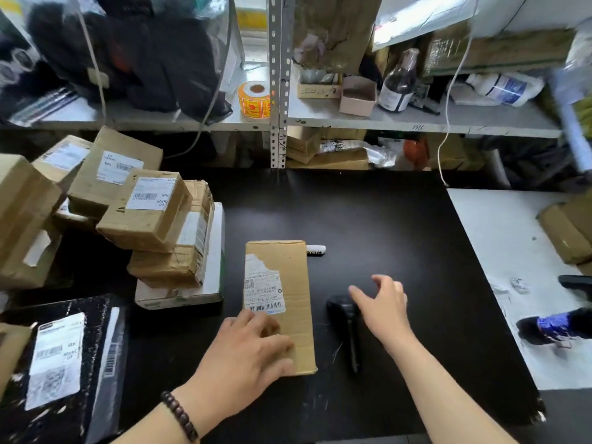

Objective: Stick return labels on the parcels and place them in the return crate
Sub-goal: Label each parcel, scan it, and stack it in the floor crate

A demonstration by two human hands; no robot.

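A long flat cardboard parcel (288,277) lies on the black table (384,225), a partly torn white label on its left half. My left hand (253,350) rests flat on the parcel's near end, fingers spread. My right hand (384,302) hovers open over the top of a black handheld scanner (347,322) lying just right of the parcel. A white marker (315,250) pokes out behind the parcel's far right corner. On the shelf behind stands a roll of orange-yellow labels (254,99).
A heap of labelled cardboard parcels (144,209) fills the table's left side, with a black labelled mailer bag (64,363) at the near left. A white surface (519,270) with a box and small scraps adjoins on the right. The metal shelf (278,120) is cluttered.
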